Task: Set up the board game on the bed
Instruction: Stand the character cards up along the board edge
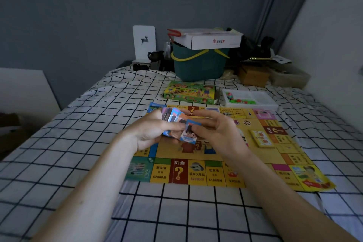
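A: Okay, hands?
B: Left hand [151, 131] closed round a fanned stack of cards [181, 126]; right hand [218, 133] pinching the nearest card, fingers curled.
A: Board?
B: Game board [222, 163] flat on the checked bed [59, 163], under both hands; small yellow deck [262, 138] on its right side.
A: Far side?
B: Game box [190, 92] and white tray of pieces [249, 98] just beyond the board; green basket [198, 65] behind.

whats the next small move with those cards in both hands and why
Probably square the fanned cards into a neat stack and lay it on the board: both the left hand and right hand hold them loosely spread, while another deck already sits there.
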